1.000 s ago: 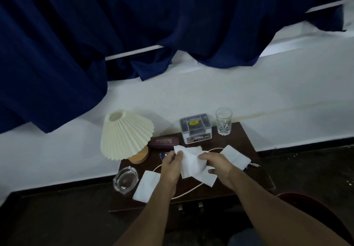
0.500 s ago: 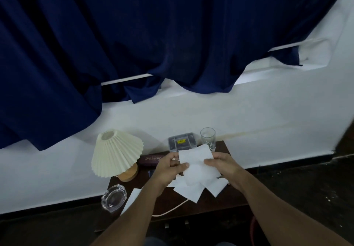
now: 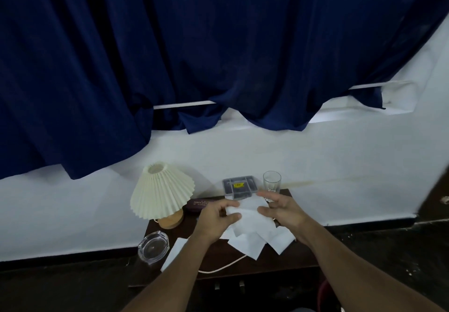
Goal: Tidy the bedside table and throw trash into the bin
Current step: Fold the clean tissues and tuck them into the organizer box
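Tissues point(image 3: 250, 226) feel light, soft, floppy; should crush easily into ball, best gathered from edges inward. White, thin, creased sheets, corners hanging loose. Bunch held between my hands above middle of bedside table point(image 3: 279, 260). My left hand point(image 3: 216, 219) pinches left edge, thumb over top. My right hand point(image 3: 281, 211) cups right side, fingers spread, half open. One more sheet point(image 3: 173, 254) lies flat near-left, beside ashtray point(image 3: 153, 246). Bin not visible.
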The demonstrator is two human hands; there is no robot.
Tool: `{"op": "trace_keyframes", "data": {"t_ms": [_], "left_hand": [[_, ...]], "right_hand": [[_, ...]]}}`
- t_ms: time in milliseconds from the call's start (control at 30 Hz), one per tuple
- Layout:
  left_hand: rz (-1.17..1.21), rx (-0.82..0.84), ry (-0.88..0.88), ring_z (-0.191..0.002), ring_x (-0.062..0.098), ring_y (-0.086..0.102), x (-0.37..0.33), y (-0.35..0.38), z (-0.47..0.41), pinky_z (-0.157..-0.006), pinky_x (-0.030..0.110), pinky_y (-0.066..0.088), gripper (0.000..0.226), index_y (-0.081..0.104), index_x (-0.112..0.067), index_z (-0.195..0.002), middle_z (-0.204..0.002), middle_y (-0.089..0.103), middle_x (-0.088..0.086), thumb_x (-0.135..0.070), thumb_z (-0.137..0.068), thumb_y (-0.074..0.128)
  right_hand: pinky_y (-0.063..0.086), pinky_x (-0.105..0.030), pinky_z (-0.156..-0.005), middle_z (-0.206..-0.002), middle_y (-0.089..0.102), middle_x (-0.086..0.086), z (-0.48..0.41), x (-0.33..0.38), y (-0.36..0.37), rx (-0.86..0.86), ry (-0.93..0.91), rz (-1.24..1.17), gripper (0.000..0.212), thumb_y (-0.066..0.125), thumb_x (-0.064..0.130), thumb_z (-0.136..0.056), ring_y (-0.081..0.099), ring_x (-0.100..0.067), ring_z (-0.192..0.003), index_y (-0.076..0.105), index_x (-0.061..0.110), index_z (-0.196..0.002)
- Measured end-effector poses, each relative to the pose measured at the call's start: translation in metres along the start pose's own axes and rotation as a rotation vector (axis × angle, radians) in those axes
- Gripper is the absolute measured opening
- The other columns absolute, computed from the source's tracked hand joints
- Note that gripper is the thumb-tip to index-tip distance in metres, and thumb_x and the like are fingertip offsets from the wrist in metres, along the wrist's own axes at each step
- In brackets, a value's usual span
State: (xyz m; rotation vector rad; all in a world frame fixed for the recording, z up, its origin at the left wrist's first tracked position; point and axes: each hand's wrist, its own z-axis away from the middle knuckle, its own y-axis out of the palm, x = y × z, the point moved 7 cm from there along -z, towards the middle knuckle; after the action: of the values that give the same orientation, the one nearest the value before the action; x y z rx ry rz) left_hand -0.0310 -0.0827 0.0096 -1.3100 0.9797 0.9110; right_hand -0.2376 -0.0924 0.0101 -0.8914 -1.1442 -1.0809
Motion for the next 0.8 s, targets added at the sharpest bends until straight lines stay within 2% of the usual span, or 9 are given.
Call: {"op": "trace_keyframes", "data": {"t_ms": [100, 200, 267, 367, 433, 500, 600, 733, 800], "left_hand": [[0.014, 0.008, 0.031, -0.101, 0.021, 0.072, -0.005, -0.004, 0.002, -0.085, 0.049, 0.061, 0.034, 0.071, -0.040, -0.108, -0.113, 0.074, 0.000, -0.020, -0.083, 0.083], [0.051, 0.042, 0.041, -0.099, 0.022, 0.072, -0.006, -0.004, 0.004, -0.083, 0.047, 0.063, 0.049, 0.067, -0.040, -0.113, -0.112, 0.072, 0.001, -0.027, -0.072, 0.089], [0.018, 0.041, 0.048, -0.094, 0.027, 0.072, -0.005, -0.006, 0.006, -0.082, 0.046, 0.062, 0.051, 0.064, -0.038, -0.113, -0.107, 0.072, 0.005, -0.026, -0.070, 0.089], [-0.025, 0.002, 0.062, -0.087, 0.025, 0.072, -0.003, -0.011, 0.005, -0.075, 0.041, 0.063, 0.038, 0.065, -0.034, -0.108, -0.098, 0.072, 0.010, -0.013, -0.081, 0.082], [0.011, -0.025, 0.050, -0.072, 0.008, 0.070, 0.000, -0.016, 0.003, -0.061, 0.027, 0.060, 0.027, 0.070, -0.026, -0.105, -0.091, 0.069, 0.009, -0.008, -0.086, 0.078], [0.088, -0.052, 0.017, -0.067, 0.000, 0.066, 0.003, -0.021, 0.001, -0.055, 0.017, 0.054, 0.022, 0.073, -0.017, -0.108, -0.088, 0.067, 0.008, -0.010, -0.088, 0.078], [0.154, -0.080, -0.008, -0.070, 0.001, 0.068, 0.005, -0.029, -0.002, -0.054, 0.014, 0.053, 0.021, 0.074, -0.013, -0.109, -0.094, 0.069, 0.013, -0.016, -0.089, 0.077], [0.090, -0.066, 0.031, -0.074, 0.005, 0.064, 0.008, -0.038, -0.005, -0.059, 0.014, 0.050, 0.023, 0.071, -0.026, -0.111, -0.083, 0.063, -0.006, -0.016, -0.091, 0.075], [0.077, -0.024, 0.042, -0.074, 0.000, 0.065, 0.010, -0.039, -0.006, -0.064, 0.015, 0.051, 0.030, 0.070, -0.027, -0.119, -0.077, 0.067, -0.016, -0.016, -0.091, 0.074]], "right_hand": [[0.055, -0.023, -0.060, -0.103, 0.080, -0.001, 0.000, 0.006, 0.004, -0.002, -0.014, 0.042, 0.027, 0.078, 0.008, -0.089, 0.076, -0.012, -0.080, 0.078, 0.024, -0.111], [0.056, -0.025, -0.067, -0.100, 0.080, -0.002, -0.005, 0.011, 0.005, -0.081, -0.029, 0.017, 0.012, 0.080, 0.010, -0.087, 0.075, -0.016, -0.086, 0.083, 0.021, -0.092], [0.058, -0.027, -0.070, -0.098, 0.079, -0.006, -0.009, 0.015, 0.005, -0.140, -0.043, -0.016, 0.011, 0.081, 0.011, -0.086, 0.075, -0.018, -0.088, 0.084, 0.022, -0.085], [0.060, -0.036, -0.085, -0.103, 0.079, -0.006, -0.014, 0.017, 0.007, -0.147, -0.033, 0.019, 0.012, 0.083, 0.012, -0.084, 0.073, -0.021, -0.097, 0.084, 0.024, -0.087], [0.061, -0.033, -0.080, -0.102, 0.079, -0.008, -0.017, 0.015, 0.009, -0.121, -0.020, 0.042, 0.019, 0.081, 0.005, -0.084, 0.076, -0.022, -0.094, 0.084, 0.024, -0.087], [0.060, -0.028, -0.070, -0.099, 0.080, -0.009, -0.018, 0.014, 0.011, -0.101, -0.008, 0.052, 0.026, 0.078, -0.001, -0.085, 0.078, -0.020, -0.088, 0.082, 0.023, -0.092], [0.059, -0.025, -0.068, -0.096, 0.081, -0.004, -0.021, 0.013, 0.019, -0.082, -0.007, 0.092, 0.030, 0.077, -0.002, -0.086, 0.078, -0.016, -0.086, 0.079, 0.025, -0.100], [0.060, -0.027, -0.074, -0.097, 0.081, -0.002, -0.025, 0.012, 0.030, -0.040, -0.012, 0.125, 0.029, 0.077, -0.001, -0.086, 0.077, -0.017, -0.091, 0.078, 0.021, -0.106], [0.061, -0.028, -0.077, -0.099, 0.080, -0.002, -0.026, 0.012, 0.034, -0.011, -0.019, 0.138, 0.029, 0.076, -0.001, -0.087, 0.077, -0.018, -0.094, 0.078, 0.020, -0.108]]}}
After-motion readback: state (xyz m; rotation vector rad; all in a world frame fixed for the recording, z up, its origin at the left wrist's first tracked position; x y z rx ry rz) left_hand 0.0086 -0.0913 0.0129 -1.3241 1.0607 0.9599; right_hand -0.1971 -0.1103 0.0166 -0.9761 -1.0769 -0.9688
